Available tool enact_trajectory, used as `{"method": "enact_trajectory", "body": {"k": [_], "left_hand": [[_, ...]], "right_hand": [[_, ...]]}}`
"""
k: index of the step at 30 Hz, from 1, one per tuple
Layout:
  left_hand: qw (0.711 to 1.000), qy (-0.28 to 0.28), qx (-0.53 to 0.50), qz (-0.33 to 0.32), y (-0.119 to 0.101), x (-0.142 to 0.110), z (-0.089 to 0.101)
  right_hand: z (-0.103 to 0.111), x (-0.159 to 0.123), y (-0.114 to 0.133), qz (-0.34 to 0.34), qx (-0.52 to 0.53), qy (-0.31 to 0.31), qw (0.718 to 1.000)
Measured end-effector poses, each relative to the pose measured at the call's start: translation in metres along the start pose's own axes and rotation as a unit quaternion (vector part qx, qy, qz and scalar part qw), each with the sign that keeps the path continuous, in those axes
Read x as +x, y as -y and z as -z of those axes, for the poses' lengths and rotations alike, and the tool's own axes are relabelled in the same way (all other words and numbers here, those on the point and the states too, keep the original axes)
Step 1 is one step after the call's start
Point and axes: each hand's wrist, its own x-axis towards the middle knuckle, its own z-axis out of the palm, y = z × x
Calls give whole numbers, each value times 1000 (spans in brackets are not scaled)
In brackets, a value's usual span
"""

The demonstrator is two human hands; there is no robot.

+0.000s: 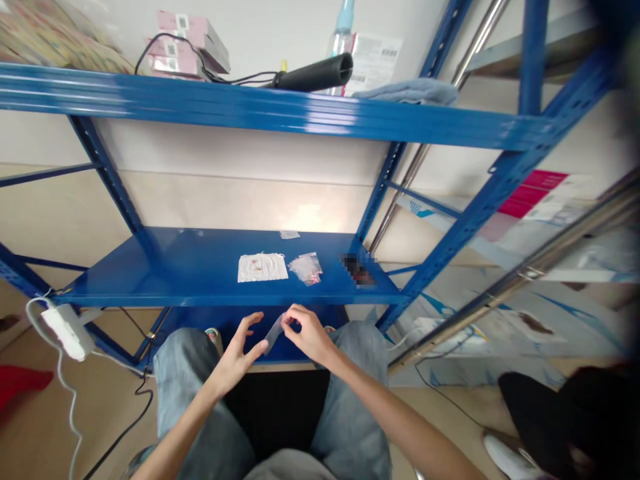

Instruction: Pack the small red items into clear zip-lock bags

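Observation:
A small clear plastic strip or bag (273, 333) is held slanting above my lap, in front of the blue shelf's edge. My right hand (306, 331) pinches its upper end between thumb and fingers. My left hand (241, 350) has thumb and fingers spread apart. Its thumb tip meets or nearly meets the lower end of the strip. On the shelf board (200, 267) ahead lie a white cloth-like pad (263, 267) with small things on it and a clear bag (306, 268) holding small pinkish pieces.
A dark pixelated object (357, 270) lies at the shelf's right end. Above, the upper shelf's beam (250, 110) carries a black tube-shaped tool (315, 73), pink boxes (183, 47) and a blue cloth (410, 91). A white power strip (67, 331) hangs at left. Another person's shoe (507, 457) shows at lower right.

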Motion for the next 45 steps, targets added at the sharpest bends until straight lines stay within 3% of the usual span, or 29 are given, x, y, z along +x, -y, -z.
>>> {"method": "enact_trajectory", "body": {"k": [3, 6, 12, 16, 22, 30, 39, 45], "left_hand": [[991, 97, 74, -48, 10, -8, -9], [977, 147, 122, -92, 16, -14, -18], [974, 197, 45, -107, 6, -22, -12], [962, 248, 55, -101, 7, -21, -7], [952, 192, 216, -103, 24, -17, -21], [955, 159, 211, -137, 5, -24, -30], [870, 231, 383, -206, -3, -36, -42], [864, 243, 404, -180, -7, -44, -56]], "right_hand": [[-21, -35, -1, -9, 6, 31, 999], [-29, -52, 0, 21, -7, 54, 998], [-27, -74, 12, 55, 29, 41, 997], [-26, -73, 9, 40, 44, 84, 995], [-26, -69, 6, 110, -45, 150, 981], [-26, -81, 18, 131, -29, 133, 982], [-58, -98, 19, 143, -172, 244, 944], [-67, -110, 14, 114, -195, 246, 943]]}}
